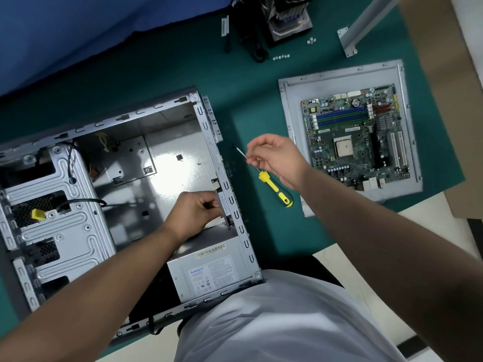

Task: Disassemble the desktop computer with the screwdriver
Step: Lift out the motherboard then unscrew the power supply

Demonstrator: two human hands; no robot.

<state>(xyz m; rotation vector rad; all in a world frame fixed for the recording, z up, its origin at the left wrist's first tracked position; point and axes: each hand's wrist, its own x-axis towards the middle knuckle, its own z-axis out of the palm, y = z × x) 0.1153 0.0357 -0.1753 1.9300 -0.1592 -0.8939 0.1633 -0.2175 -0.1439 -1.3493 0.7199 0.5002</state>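
The open grey computer case (pixel 146 152) lies on its side on the green mat, with the power supply (pixel 209 273) in its near corner. My left hand (pixel 193 212) reaches inside and grips a small dark part against the case's right wall (pixel 230 199). To the right of the case, my right hand (pixel 274 158) hovers with fingers curled, pinching the metal shaft of the yellow-and-black screwdriver (pixel 274 189). The screwdriver's tip points up-left and its handle points toward me.
The removed motherboard (pixel 355 137) rests on the grey side panel (pixel 339 79) at the right. Loose screws (pixel 281 57) and a cooler (pixel 290 19) with black cables sit at the back. The drive cage (pixel 52 205) fills the case's left side. A metal bracket (pixel 350 40) lies back right.
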